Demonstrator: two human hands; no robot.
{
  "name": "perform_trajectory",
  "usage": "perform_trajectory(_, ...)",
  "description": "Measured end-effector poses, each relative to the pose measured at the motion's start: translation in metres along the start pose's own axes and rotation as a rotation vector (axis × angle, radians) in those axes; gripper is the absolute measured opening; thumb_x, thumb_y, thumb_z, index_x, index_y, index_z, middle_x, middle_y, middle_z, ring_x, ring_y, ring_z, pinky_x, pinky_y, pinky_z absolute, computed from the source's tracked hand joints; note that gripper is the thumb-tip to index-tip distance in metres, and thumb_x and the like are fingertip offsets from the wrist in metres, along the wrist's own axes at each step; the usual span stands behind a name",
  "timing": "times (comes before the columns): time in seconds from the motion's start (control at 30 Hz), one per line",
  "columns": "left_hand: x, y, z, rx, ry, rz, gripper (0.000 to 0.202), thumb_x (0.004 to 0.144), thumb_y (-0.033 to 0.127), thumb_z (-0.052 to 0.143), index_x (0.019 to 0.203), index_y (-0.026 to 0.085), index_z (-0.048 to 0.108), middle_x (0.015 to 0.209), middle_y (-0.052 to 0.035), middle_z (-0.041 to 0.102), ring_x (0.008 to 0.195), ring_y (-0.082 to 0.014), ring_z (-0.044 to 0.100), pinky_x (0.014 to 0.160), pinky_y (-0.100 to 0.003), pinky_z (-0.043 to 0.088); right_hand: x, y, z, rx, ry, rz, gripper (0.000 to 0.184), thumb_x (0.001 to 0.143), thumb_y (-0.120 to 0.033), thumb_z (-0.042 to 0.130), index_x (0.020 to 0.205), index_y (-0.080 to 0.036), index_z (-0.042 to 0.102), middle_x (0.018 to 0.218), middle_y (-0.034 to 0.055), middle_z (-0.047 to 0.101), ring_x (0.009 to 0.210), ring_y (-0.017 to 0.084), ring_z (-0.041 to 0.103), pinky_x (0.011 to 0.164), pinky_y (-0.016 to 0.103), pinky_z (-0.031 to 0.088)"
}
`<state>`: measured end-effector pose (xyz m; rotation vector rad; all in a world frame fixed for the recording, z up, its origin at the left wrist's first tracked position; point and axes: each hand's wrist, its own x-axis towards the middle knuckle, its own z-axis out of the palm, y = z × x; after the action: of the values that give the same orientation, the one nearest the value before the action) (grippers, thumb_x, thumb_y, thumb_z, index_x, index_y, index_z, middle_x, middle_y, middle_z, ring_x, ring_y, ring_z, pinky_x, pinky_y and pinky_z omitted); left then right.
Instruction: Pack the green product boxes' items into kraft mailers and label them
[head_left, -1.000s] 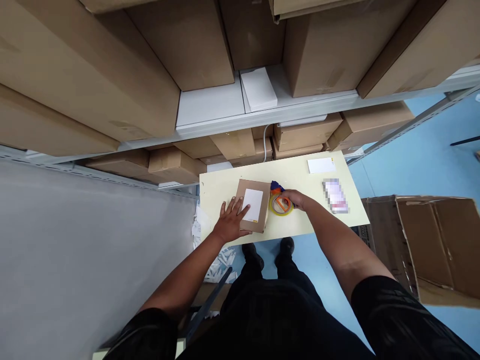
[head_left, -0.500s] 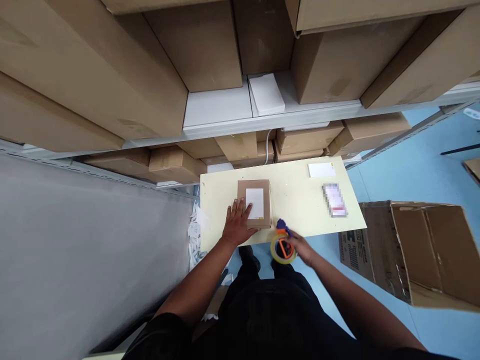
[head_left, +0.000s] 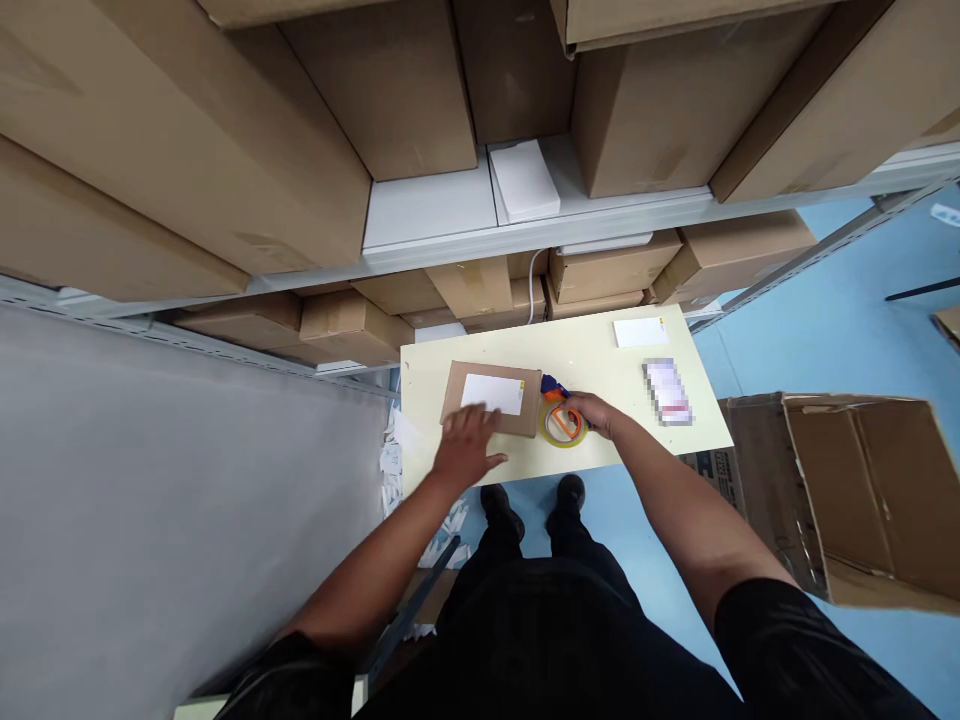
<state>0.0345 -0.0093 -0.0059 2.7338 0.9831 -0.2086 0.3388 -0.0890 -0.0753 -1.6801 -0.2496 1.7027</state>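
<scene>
Steady the box (head_left: 492, 392) at its near edge with spread left grip (head_left: 463, 452); square the tape dispenser (head_left: 550, 428), clamped in right grip (head_left: 594, 411), against the box's right side.

Low in the frame we wear a black top (head_left: 555, 640), faintly marked, with 2 short sleeves (head_left: 787, 640), black trousers (head_left: 491, 570) and 2 dark shoes (head_left: 571, 492).

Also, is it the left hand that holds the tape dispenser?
No, the right hand grips the tape dispenser, while the left hand is at the near edge of the labelled cardboard box.
</scene>
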Motion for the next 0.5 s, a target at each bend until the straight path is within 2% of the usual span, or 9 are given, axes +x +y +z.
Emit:
perform_trajectory(0.07,0.013,-0.026,-0.005,0.032,0.044,-0.062,0.098,0.081,0.069,0.07,0.161,0.025,0.034,0.171,-0.0147,0.02,0.156,-0.0447,0.012,0.123,-0.065,0.014,0.01,-0.014,-0.006,-0.06,-0.023,0.017,0.03,0.063,-0.024,0.078,0.091,-0.019,0.073,0.065,0.0001,0.067,0.057,0.015,0.055,0.056,0.027,0.042)
perform_trajectory(0.13,0.024,-0.045,-0.003,0.021,0.057,-0.104,0.104,0.079,0.073,0.07,0.162,0.024,0.032,0.173,-0.0155,0.013,0.157,-0.0462,0.007,0.121,-0.064,0.02,0.014,-0.02,-0.007,-0.1,-0.038,0.028,0.03,0.062,-0.024,0.079,0.091,-0.018,0.073,0.062,-0.0003,0.065,0.057,0.015,0.054,0.056,0.027,0.041)
perform_trajectory(0.27,0.031,-0.053,0.01,-0.055,0.067,-0.117,0.111,0.076,0.075,0.071,0.164,0.021,0.028,0.173,-0.015,0.008,0.157,-0.0459,0.009,0.12,-0.058,0.032,0.006,-0.016,-0.011,-0.127,-0.039,0.013,0.031,0.067,-0.031,0.079,0.095,-0.02,0.073,0.064,-0.0014,0.064,0.059,0.014,0.054,0.055,0.025,0.04)
perform_trajectory(0.37,0.028,-0.05,0.016,-0.085,0.093,-0.12,0.113,0.075,0.075,0.073,0.164,0.021,0.028,0.174,-0.0134,0.006,0.157,-0.0464,0.009,0.121,-0.058,0.031,-0.015,0.005,-0.019,-0.02,-0.006,-0.078,0.043,0.07,-0.037,0.077,0.111,-0.022,0.072,0.076,-0.0001,0.071,0.067,0.016,0.06,0.058,0.025,0.043)
perform_trajectory(0.43,0.027,-0.05,0.017,-0.088,0.114,-0.118,0.113,0.074,0.073,0.074,0.163,0.021,0.029,0.174,-0.0129,0.006,0.157,-0.0462,0.007,0.123,-0.058,0.028,-0.035,0.033,-0.018,0.07,0.015,-0.128,0.051,0.07,-0.037,0.076,0.119,-0.021,0.07,0.085,0.0017,0.075,0.073,0.019,0.065,0.062,0.028,0.047)
perform_trajectory(0.5,0.028,-0.048,0.016,-0.088,0.123,-0.127,0.112,0.075,0.071,0.075,0.163,0.021,0.029,0.174,-0.013,0.006,0.157,-0.0462,0.006,0.124,-0.058,0.027,-0.056,0.069,-0.007,0.126,0.02,-0.117,0.054,0.069,-0.035,0.077,0.12,-0.02,0.07,0.091,0.0041,0.077,0.08,0.023,0.069,0.067,0.031,0.052)
